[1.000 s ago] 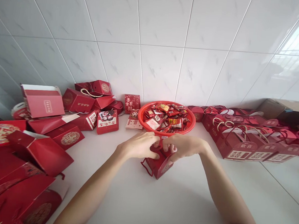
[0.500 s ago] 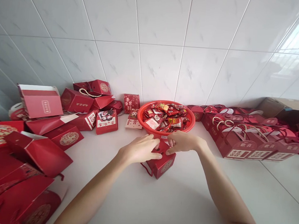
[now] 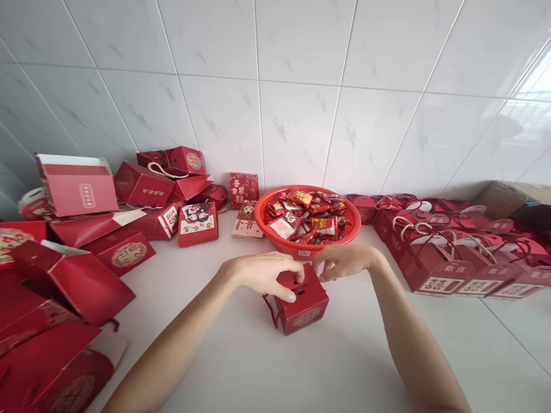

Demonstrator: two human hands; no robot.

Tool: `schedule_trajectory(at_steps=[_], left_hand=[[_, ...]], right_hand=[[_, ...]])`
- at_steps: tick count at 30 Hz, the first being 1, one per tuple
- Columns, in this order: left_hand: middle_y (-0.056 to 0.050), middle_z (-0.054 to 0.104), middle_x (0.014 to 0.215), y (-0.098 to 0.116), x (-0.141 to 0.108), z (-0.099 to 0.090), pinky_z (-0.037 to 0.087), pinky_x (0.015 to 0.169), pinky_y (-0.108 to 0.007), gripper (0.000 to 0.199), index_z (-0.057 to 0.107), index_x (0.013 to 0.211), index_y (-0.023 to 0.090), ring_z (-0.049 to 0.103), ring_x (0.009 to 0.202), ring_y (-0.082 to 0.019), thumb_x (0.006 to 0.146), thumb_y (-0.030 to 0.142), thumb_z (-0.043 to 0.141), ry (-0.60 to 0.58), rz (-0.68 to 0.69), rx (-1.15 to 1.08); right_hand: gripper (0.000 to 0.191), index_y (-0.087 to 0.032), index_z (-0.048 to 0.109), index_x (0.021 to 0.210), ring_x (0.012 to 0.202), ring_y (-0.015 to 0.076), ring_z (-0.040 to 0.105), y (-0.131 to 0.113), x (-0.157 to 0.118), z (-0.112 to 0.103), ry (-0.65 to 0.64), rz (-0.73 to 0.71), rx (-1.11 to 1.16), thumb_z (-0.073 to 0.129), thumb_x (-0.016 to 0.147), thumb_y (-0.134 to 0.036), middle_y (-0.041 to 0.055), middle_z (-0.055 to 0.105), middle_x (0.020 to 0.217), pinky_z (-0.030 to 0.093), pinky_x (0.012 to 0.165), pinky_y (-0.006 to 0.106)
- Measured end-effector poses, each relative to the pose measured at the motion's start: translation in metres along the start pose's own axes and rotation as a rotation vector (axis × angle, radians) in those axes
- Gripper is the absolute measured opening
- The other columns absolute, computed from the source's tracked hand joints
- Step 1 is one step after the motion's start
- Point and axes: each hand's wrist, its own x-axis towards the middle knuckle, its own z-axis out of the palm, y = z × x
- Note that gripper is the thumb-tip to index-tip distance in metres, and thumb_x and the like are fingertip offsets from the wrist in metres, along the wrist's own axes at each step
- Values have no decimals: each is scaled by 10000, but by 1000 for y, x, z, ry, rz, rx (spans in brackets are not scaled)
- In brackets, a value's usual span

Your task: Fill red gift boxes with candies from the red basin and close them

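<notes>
Standing on the white table, just in front of the basin, the box seems made of thin, folded card. The left hand is half closed over its top, thumb and fingers bent and lightly holding it. The right hand has curled fingers by the far right edge; whether they touch it, I cannot tell. I judge the box to be light, rather stiff at the corners, but easy to dent in the middle of a wall. Two opposite sides, low down, should be good to hold. Its surface is smooth, slightly shiny, perhaps slippery. A soft red cord hangs at its left. The basin is rounded plastic, with glossy wrapped sweets.
</notes>
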Motion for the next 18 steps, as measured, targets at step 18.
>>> schedule_trajectory(at_steps=[18], left_hand=[[-38, 613, 1139, 12, -1, 6, 444, 798, -289, 318, 742, 1086, 310, 600, 1032, -236, 786, 295, 634, -5, 7, 18]], right_hand=[[203, -158, 625, 642, 687, 161, 596, -2, -11, -6, 115, -83, 120, 712, 673, -339, 1, 646, 668, 431, 637, 270]])
